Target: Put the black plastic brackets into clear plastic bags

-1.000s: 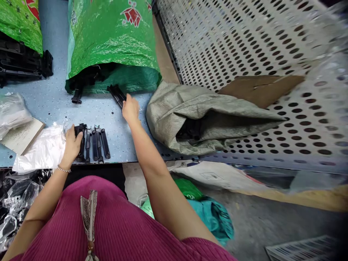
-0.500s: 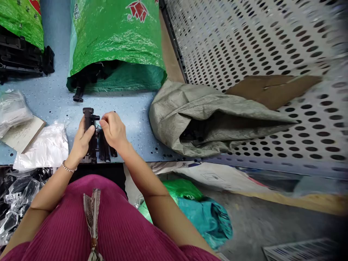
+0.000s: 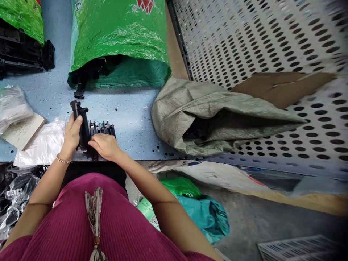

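Note:
Over the front edge of the bench, my left hand (image 3: 73,133) is wrapped round a long black plastic part (image 3: 85,127), which tilts with its upper end to the left. My right hand (image 3: 105,145) is closed in a pinch against the lower right side of that part. Whatever lies between its thumb and fingers is hidden. Several similar black pieces (image 3: 102,127) stand side by side on the bench just beyond my right hand, which partly covers them.
A green woven bag (image 3: 122,40) with black parts at its mouth lies ahead. Black parts (image 3: 21,50) sit at far left. Clear plastic bags (image 3: 43,143) and a pale board (image 3: 34,127) are left of my hands. A grey sack (image 3: 174,112) rests right, by a perforated metal panel (image 3: 217,43).
The long part now leans left and sits slightly further left in my left hand. My right hand has moved down along it, from near its top to its lower end, uncovering the pieces behind.

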Demonstrator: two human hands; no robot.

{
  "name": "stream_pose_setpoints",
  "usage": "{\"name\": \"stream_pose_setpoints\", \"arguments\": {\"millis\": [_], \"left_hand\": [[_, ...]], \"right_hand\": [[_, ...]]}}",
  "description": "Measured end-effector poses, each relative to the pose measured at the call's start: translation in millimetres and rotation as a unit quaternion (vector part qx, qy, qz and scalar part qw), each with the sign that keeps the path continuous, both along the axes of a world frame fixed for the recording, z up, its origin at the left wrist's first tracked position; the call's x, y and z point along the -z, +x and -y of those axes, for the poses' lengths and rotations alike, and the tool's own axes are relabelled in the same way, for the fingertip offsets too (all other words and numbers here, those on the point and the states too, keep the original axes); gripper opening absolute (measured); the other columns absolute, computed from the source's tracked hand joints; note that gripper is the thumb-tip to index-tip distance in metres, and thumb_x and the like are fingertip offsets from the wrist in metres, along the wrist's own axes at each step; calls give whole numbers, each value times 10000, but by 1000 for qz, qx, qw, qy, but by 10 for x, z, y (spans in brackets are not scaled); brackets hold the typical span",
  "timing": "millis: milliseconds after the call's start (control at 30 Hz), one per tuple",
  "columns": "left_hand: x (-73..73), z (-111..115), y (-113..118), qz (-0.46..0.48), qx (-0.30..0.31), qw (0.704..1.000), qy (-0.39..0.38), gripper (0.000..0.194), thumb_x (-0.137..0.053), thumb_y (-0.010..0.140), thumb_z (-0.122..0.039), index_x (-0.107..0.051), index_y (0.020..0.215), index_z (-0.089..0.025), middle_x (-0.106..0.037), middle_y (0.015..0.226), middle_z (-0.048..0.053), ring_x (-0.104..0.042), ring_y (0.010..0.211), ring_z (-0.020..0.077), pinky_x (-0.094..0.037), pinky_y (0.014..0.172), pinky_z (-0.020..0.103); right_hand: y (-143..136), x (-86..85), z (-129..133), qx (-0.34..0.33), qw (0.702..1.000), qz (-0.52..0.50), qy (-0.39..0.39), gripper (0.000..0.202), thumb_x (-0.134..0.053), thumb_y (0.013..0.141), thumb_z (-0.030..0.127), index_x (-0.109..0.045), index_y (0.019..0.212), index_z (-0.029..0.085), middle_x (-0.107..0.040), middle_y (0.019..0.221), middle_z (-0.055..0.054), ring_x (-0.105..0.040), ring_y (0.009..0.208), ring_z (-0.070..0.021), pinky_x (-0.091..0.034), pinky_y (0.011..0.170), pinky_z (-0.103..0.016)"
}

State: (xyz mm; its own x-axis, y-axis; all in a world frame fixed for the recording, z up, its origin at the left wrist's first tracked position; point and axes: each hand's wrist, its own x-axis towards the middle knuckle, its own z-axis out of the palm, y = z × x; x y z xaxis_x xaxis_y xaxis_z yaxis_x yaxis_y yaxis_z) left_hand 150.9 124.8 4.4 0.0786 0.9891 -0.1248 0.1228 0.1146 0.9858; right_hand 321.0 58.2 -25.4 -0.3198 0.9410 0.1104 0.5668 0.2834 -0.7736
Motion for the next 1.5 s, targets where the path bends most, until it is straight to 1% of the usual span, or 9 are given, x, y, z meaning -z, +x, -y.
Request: {"name": "stream_pose_setpoints", "arguments": {"millis": [200, 333, 500, 633, 733, 833, 1033, 1367, 1500], "left_hand": [[296, 52, -339, -382, 10, 922, 54, 547, -514, 970, -520, -612, 1339, -130, -719, 806, 135, -734, 854, 364, -541, 868, 499], [521, 299, -117, -394, 45, 918, 22, 565, -429, 1017, -492, -553, 1418, -113, -716, 748, 119, -748, 759, 333, -557, 839, 481], [505, 367, -42, -379, 80, 920, 57, 522, -436, 1013, -547, -668, 1285, -168, -740, 1029, 181, -710, 1071, 339, -512, 1000, 506], [374, 87, -193, -105, 1, 993, 46, 629, -475, 979, -626, -543, 1430, -193, -662, 1282, 183, -657, 1181, 287, -511, 1040, 483], [237, -98, -183, 98, -39, 994, -19, 625, -509, 953, -650, -491, 1430, -247, -668, 1227, 128, -689, 1063, 231, -573, 912, 399], [92, -85, -101, 133, -30, 989, -62, 495, -687, 872, -531, -571, 1255, -241, -688, 950, 42, -688, 802, 177, -579, 728, 305], [-23, 203, 36, 158, 64, 976, -134, 530, -701, 855, -504, -527, 1279, -239, -637, 647, -24, -641, 528, 186, -523, 505, 302], [-60, 207, -16, 104, 84, 983, -124, 623, -741, 821, -491, -524, 1341, -225, -629, 633, -21, -638, 527, 193, -524, 498, 299], [-50, 204, 19, 100, 16, 987, -124, 463, -704, 833, -478, -591, 1190, -205, -636, 720, -9, -652, 605, 175, -536, 562, 285]], "right_hand": [[70, -107, -934, 110, 993, -19, -32, 539, -232, 1075, 611, -587, 995, 213, -690, 927, -74, -640, 850, -220, -474, 813, -353], [-307, -81, -1752, 175, 981, 73, -47, 592, -345, 1058, 589, -468, 1402, 122, -628, 1333, -237, -639, 1132, -352, -474, 972, -502], [-565, -44, -2289, 193, 961, 117, -157, 768, -425, 1022, 468, -185, 1588, 8, -633, 1333, -293, -623, 1206, -417, -454, 1030, -586], [-477, -187, -1698, 154, 974, 104, -127, 669, -392, 995, 342, -268, 1592, 66, -724, 1143, -222, -681, 1047, -379, -516, 923, -530], [-379, -310, -905, 66, 994, 84, -17, 684, -481, 981, 395, -310, 1588, 129, -723, 1144, -191, -678, 960, -317, -528, 857, -451], [-226, -384, -433, -5, 1000, 11, 26, 441, -391, 1046, 492, -542, 1350, 211, -726, 1047, -108, -668, 914, -247, -514, 815, -376], [-4, -291, -730, 133, 987, 32, 86, 445, -329, 1046, 620, -531, 944, 236, -644, 892, -81, -608, 891, -246, -438, 786, -363], [-53, -248, -698, 114, 992, -45, -36, 589, -211, 1046, 697, -493, 823, 231, -568, 722, -17, -554, 680, -178, -379, 665, -296], [-66, -279, -473, 55, 991, -50, -111, 630, -162, 1064, 663, -504, 778, 218, -552, 661, -6, -537, 622, -158, -383, 639, -280]]}}
